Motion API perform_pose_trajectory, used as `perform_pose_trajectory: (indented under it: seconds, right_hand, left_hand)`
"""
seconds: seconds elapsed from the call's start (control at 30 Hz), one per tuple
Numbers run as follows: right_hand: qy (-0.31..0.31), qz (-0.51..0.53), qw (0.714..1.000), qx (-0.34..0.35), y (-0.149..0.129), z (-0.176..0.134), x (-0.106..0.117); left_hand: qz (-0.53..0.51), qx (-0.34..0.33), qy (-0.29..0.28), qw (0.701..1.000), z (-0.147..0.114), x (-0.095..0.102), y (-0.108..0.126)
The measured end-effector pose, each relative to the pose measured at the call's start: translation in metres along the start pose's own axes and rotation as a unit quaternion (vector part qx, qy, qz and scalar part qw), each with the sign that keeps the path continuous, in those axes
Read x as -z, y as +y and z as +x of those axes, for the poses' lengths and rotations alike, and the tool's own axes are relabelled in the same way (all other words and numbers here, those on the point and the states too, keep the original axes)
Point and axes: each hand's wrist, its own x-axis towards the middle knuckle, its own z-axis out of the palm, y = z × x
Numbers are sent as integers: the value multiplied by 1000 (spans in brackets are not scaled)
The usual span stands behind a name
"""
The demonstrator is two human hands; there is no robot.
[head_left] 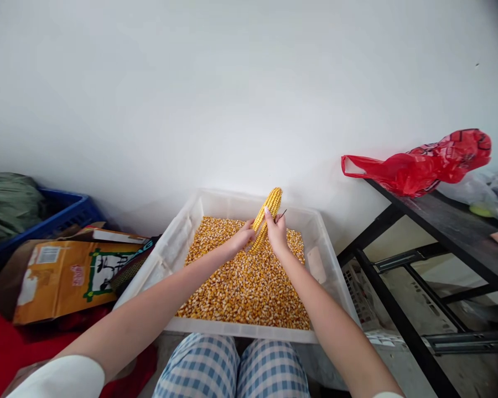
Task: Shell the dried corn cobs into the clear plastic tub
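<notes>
Left hand (241, 239) curled around the lower end of a corn cob (266, 218), right hand (276, 232) closed on the cob at 3 o'clock, pinching what may be a thin metal tool (282, 215), cob tilted toward 1 o'clock above loose kernels (244, 287) in a white crate (178, 243), red bag (423, 163) at 2 o'clock on the worktop (460, 232)

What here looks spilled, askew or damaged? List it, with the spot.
Nothing looks spilled: the loose kernels stay inside the white tub. The corn cob is tilted, but both the left hand and right hand hold it. The red bag overhangs the black table's edge.
</notes>
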Motion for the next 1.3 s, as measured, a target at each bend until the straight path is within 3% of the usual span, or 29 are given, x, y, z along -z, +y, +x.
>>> perform_pose_trajectory:
  seconds: [0.33,0.57,0.7,0.83,0.93,1.03,1.13,1.3]
  right_hand:
    - [-2,30,999,-15,-1,3,1]
    - [25,67,997,-27,-9,8,10]
    - [11,111,993,-43,-10,8,9]
    - [-66,129,989,-38,-12,1,1]
    - [-119,48,992,-13,-18,-4,0]
    - [-107,-109,987,49,-29,-4,10]
    - [-104,-247,957,111,-41,-3,23]
    - [-212,-326,898,204,-56,-10,29]
  left_hand:
    - [-106,-3,-46,993,6,5,-5]
    - [-167,-56,-114,978,5,6,-2]
    - [-162,-28,-93,982,3,6,2]
    - [-148,-38,-59,987,-2,7,5]
    - [-161,-27,-58,985,-5,10,5]
    - [-197,4,-41,980,-3,15,4]
    - [-246,45,-5,968,2,21,5]
    - [-313,12,32,949,9,30,10]
